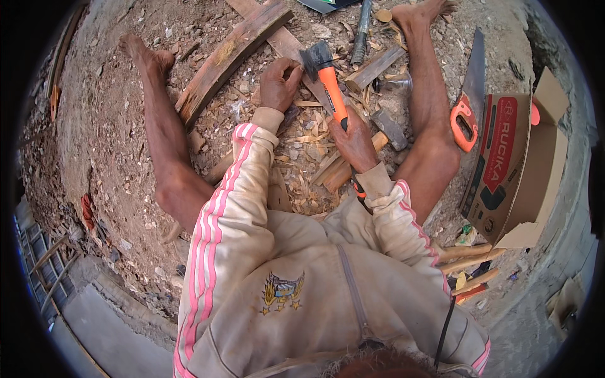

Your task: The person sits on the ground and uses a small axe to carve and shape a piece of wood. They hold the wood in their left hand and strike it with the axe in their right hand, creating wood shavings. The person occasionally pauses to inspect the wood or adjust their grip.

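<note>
My right hand is closed around the orange handle of a hatchet. Its dark head points away from me, just right of my left hand. My left hand is curled, thumb and forefinger drawn together, at the edge of a narrow plank on the ground. Whatever its fingers may hold is hidden. Pale wood chips lie scattered below both hands. Close to my right hand rests a dark metal hammer head, beside short wood pieces.
A thick curved timber lies on the left, between my legs. Further off are a wood block and a dark metal bar. Right of my right leg lie a handsaw with an orange handle and an open cardboard box.
</note>
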`<act>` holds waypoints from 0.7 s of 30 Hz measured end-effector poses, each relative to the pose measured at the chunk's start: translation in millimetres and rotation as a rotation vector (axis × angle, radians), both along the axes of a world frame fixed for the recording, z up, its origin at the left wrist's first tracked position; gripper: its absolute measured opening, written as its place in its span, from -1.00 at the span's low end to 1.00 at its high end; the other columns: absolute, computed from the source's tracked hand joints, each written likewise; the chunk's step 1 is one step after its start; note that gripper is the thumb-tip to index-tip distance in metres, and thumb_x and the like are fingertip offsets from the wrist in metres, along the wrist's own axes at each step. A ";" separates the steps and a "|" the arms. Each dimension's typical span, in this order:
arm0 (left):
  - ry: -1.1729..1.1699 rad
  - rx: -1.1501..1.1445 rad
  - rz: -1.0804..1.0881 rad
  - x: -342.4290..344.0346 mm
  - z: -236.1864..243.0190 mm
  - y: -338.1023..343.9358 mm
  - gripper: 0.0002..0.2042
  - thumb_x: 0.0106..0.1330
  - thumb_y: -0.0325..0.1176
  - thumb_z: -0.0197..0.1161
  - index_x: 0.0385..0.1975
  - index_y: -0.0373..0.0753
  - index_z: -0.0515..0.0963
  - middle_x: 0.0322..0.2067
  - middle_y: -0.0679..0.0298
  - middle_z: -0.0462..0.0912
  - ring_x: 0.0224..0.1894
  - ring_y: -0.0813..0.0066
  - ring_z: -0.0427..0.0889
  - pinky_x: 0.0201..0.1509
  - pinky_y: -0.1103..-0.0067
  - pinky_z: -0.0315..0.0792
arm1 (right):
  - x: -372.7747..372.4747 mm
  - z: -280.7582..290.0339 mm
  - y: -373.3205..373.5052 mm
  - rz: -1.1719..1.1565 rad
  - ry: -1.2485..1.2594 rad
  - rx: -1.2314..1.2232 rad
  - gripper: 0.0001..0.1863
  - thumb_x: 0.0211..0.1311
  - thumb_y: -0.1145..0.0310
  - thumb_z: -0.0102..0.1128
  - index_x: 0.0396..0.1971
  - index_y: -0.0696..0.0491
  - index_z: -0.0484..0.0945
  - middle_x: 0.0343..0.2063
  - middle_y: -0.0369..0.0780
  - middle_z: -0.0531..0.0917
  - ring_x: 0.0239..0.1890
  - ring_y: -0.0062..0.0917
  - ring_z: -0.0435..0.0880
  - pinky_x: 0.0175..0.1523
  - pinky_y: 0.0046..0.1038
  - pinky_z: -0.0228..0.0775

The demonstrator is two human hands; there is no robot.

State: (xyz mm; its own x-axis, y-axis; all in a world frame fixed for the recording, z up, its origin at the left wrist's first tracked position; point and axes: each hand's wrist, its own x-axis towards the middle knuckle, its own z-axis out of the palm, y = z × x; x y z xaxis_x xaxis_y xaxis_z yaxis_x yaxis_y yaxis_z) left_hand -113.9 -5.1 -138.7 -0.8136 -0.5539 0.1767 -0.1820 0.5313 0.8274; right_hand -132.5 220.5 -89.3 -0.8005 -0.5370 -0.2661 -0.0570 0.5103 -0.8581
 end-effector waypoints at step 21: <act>-0.110 0.920 -0.072 172.0 102.0 113.9 -0.95 0.36 -0.47 0.20 -0.30 -0.29 0.52 -0.37 0.33 0.64 -0.38 0.64 0.65 -0.27 0.68 0.56 | 99.8 46.3 47.4 0.363 0.400 -0.198 -0.54 0.24 0.35 0.35 0.16 0.01 0.56 -0.28 -0.12 0.63 -0.27 -0.13 0.69 -0.15 -0.17 0.55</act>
